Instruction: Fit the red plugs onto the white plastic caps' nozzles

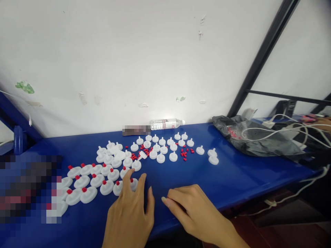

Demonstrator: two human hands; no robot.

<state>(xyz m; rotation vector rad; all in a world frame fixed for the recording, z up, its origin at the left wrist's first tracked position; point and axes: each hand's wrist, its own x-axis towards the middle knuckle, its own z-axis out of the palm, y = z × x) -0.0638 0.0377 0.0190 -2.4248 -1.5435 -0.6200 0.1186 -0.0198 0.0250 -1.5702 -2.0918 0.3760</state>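
Fingers, left hand [129,217]: spread apart, thumb well off the forefinger, nothing seen gripped; they reached over the near edge of the red-tipped white discs [88,195], contact unclear. Fingers, right hand [204,213]: curled together, thumb alongside, above a bare stretch of the blue table [191,175]; whether the thumb met the forefinger, or anything small sat between them, could not be told. Red-tipped discs: close rows to the left, overlapping in places, an arrangement that seemed to keep them together, beside the left hand. Plain white discs [173,157]: middle and right of the table, mostly flat side down with stems up, a stance that probably kept them steady and the stems easy to grasp. Loose red pieces [184,159]: in small clusters among the plain discs, perhaps so both kinds lay within reach. Clear bottle [165,124]: on its side at the foot of the wall [103,51], apparently out of the hands' way. Black plastic bag [258,146]: crumpled, at the right, white cables [279,128] across it.
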